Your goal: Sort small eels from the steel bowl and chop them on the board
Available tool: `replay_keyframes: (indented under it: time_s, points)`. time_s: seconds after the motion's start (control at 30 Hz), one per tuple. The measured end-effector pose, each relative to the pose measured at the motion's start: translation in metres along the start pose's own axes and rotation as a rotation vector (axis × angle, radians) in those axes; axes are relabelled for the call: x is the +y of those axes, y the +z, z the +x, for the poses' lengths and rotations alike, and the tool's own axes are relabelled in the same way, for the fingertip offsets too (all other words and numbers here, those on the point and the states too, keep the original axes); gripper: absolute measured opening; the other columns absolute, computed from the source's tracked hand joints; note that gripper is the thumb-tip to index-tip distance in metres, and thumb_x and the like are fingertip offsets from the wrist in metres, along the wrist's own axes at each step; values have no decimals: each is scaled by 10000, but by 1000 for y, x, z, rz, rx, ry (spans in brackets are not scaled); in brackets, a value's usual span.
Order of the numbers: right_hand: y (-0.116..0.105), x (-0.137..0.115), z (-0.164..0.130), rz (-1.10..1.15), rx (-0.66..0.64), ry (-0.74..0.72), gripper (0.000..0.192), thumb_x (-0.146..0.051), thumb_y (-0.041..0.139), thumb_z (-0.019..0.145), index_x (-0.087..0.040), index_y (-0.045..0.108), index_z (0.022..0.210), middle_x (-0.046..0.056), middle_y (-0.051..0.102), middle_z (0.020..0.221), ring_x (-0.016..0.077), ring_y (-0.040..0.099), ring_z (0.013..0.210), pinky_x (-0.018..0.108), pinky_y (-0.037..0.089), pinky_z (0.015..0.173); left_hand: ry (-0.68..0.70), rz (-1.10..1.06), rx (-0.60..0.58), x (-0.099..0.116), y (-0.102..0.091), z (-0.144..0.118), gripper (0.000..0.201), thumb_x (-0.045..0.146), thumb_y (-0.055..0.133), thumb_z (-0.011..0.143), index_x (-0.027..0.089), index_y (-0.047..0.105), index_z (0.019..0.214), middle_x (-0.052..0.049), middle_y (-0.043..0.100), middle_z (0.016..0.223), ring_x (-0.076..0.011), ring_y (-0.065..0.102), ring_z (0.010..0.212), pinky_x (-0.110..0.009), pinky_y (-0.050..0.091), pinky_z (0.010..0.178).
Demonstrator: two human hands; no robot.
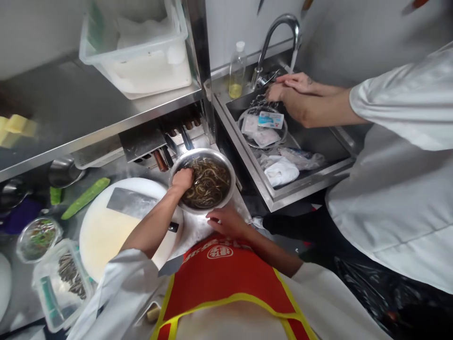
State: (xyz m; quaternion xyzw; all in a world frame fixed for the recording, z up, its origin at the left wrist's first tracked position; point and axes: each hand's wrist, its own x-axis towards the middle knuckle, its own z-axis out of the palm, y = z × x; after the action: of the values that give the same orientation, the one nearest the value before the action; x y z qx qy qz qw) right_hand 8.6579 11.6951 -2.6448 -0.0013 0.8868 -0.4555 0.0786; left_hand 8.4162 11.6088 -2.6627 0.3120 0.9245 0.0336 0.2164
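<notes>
- Straight in on the metal bowl (205, 152), standing just right of the white board (102, 241) and full of thin, curling strands (210, 184) in dark liquid.
- Round at the rim, so no long axis to follow; strands looped every which way, without one shared line.
- In at the bowl's left edge, the left hand (183, 179): bunched, knuckles up, reaching over the rim.
- Fingertips out of sight, though! Impossible to tell from here: pinching strands, hooked on the metal, or merely dipped.
- From that left hand, the bulk of the strands lying off to the right, just past the knuckles.
- Down at the near rim, the right hand (228, 223): fingers loosely bent, nothing visible in the grasp; touching the metal or just short of it, hard to call.
- Nearer the strands, clearly: the left, over the rim, against the right, outside.
- Left forearm (155, 222) slanting in across the board and over the flat-lying knife (129, 203).
- Farther right, well apart: the sink (272, 199), with another person's hands (300, 81) below the running tap (283, 19).
</notes>
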Motion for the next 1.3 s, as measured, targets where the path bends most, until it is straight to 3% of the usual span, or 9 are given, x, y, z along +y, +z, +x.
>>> replay_keyframes:
  time_s: [0.1, 0.23, 0.43, 0.6, 0.83, 1.03, 1.13, 1.2, 1.3]
  points:
    - [-20, 7, 15, 249, 142, 65, 178, -249, 598, 895, -175, 738, 978, 46, 750, 883, 157, 657, 788, 260, 473, 735, 53, -201, 70, -13, -8, -21, 232, 296, 564, 899, 180, 756, 957, -146, 743, 919, -288, 690, 892, -358, 494, 803]
    - [-36, 19, 54, 504, 202, 170, 235, -274, 600, 875, -168, 715, 1052, 35, 731, 834, 149, 665, 722, 280, 523, 721, 12, -758, 60, -28, -22, -50, 265, 425, 648, 833, 175, 733, 849, -43, 690, 718, -148, 547, 567, -270, 413, 569]
    - [-31, 22, 109, 433, 211, -72, 499, -182, 689, 763, -208, 641, 1259, 93, 621, 1343, 220, 604, 1186, 352, 509, 963, 67, -1141, -178, -31, -44, -80, 383, 499, 780, 716, 149, 739, 868, -23, 645, 657, -84, 437, 482, -226, 331, 471]
    - [-28, 18, 114, 726, -49, -6, 244, -294, 668, 822, -161, 703, 1024, 39, 747, 929, 180, 691, 865, 326, 553, 820, 76, -1363, -184, -35, -42, -76, 356, 464, 809, 706, 142, 723, 834, -15, 617, 625, -58, 414, 448, -203, 293, 437]
    - [-42, 27, 100, 1103, 141, 256, 236, -269, 731, 740, -181, 704, 957, 23, 731, 824, 140, 642, 645, 283, 570, 603, -54, -1508, -147, -34, -21, -64, 372, 433, 836, 661, 146, 677, 838, -6, 618, 645, -65, 456, 445, -201, 358, 430]
    - [-67, 13, 105, 608, 187, 211, 147, -206, 619, 849, -173, 710, 959, 32, 722, 838, 150, 639, 681, 300, 550, 657, -103, -1259, 66, -24, 0, -57, 423, 419, 745, 753, 167, 706, 1090, 12, 623, 613, -155, 593, 553, -311, 515, 621]
    - [-75, -4, 103, 103, 57, -3, 164, -136, 578, 877, -164, 736, 915, 58, 727, 898, 181, 658, 850, 328, 509, 818, 33, -1383, 178, -8, 13, -61, 386, 460, 705, 803, 187, 731, 1074, -61, 741, 918, -224, 688, 885, -365, 529, 861]
    - [-76, -13, 101, -145, -93, -134, 190, -115, 559, 891, -168, 740, 863, 72, 729, 929, 198, 654, 922, 333, 472, 873, 121, -1589, 138, 8, 23, -67, 387, 502, 683, 825, 197, 740, 1057, -84, 735, 1097, -254, 658, 1082, -374, 496, 963]
    - [-73, -19, 99, -322, -219, -197, 218, -103, 532, 901, -183, 728, 847, 80, 733, 968, 210, 652, 932, 322, 453, 847, 105, -1899, -22, 33, 37, -74, 402, 547, 668, 831, 185, 734, 996, -96, 739, 1047, -259, 669, 1042, -365, 516, 897]
